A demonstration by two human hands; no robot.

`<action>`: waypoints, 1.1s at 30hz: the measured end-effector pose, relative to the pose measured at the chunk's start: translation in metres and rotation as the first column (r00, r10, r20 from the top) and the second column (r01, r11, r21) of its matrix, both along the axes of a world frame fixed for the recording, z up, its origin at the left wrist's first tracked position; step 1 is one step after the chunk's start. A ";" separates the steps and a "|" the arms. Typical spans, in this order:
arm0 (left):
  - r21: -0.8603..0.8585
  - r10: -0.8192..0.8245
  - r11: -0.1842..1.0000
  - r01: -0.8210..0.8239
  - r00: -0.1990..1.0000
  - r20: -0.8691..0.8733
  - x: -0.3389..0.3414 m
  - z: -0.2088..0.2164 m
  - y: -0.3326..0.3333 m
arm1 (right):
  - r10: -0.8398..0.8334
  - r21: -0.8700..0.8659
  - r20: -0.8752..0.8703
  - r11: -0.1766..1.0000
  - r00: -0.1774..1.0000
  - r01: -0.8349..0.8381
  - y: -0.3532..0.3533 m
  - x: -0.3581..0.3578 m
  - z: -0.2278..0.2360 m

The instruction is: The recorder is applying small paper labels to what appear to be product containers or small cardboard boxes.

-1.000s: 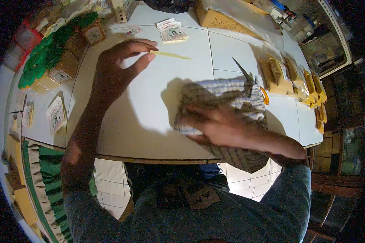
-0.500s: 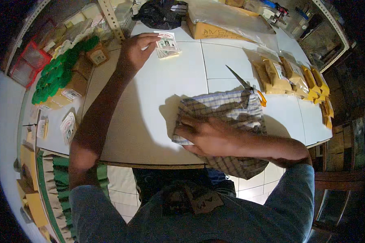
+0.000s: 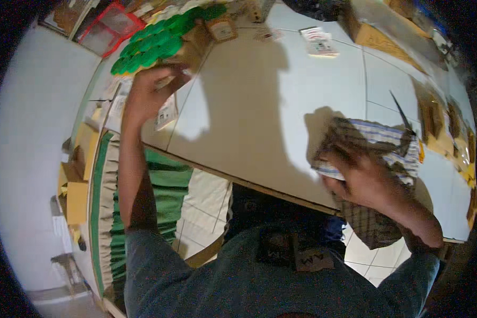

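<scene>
My left hand (image 3: 152,95) is raised near the jars with green lids (image 3: 164,45), fingers bent and tips pressed together. A tiny pale spot shows at the fingertips, but blur hides what they hold, if anything. My right hand (image 3: 358,172) rests with curled fingers on a checked blue-and-white cloth (image 3: 381,132), which hangs over the table's front edge. Scissors (image 3: 401,112) with an orange handle lie against the cloth's far right corner. Near the far side of the table is a small stack of printed labels (image 3: 319,42). More labels (image 3: 167,114) lie beside my left wrist.
Filled brown pouches (image 3: 434,114) line the right side of the white tiled table (image 3: 238,100). At the back are a cardboard box (image 3: 381,42) and a black plastic bag (image 3: 315,8). A red-framed case (image 3: 111,29) stands far left, above cardboard boxes (image 3: 77,199).
My left hand has left the label stack and moved left, toward the green-lidded jars. The view has turned left. My right hand stays on the cloth.
</scene>
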State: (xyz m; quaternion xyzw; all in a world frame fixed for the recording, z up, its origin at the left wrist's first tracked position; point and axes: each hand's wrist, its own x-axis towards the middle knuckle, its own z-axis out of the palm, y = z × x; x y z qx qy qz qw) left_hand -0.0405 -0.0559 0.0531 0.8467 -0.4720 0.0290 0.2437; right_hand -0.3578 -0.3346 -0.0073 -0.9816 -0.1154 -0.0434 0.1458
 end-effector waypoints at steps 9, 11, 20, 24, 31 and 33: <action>0.064 0.079 0.996 -0.063 0.953 -0.294 0.022 -0.038 0.133 | -0.032 0.024 -0.037 0.999 0.999 0.033 0.001 0.005 -0.004; 0.076 0.095 0.994 -0.076 0.950 -0.297 0.025 -0.041 0.133 | -0.061 0.016 -0.065 0.998 0.996 0.063 0.001 0.004 -0.006; 0.094 0.070 0.994 -0.062 0.994 -0.079 0.032 -0.034 0.121 | -0.078 0.032 -0.070 0.996 0.995 0.080 0.001 0.005 -0.006; 0.088 0.177 0.982 -0.167 0.977 -0.122 0.041 -0.034 0.115 | -0.072 0.068 -0.095 0.995 0.993 0.078 -0.002 0.004 -0.006; -0.075 0.178 0.966 -0.247 0.849 -0.498 0.063 -0.028 0.120 | -0.056 0.057 -0.032 0.997 0.998 0.058 0.000 0.003 -0.007; -0.059 0.183 0.968 -0.246 0.843 -0.506 0.068 -0.027 0.115 | -0.056 0.030 -0.010 0.998 0.998 0.057 -0.003 0.002 -0.010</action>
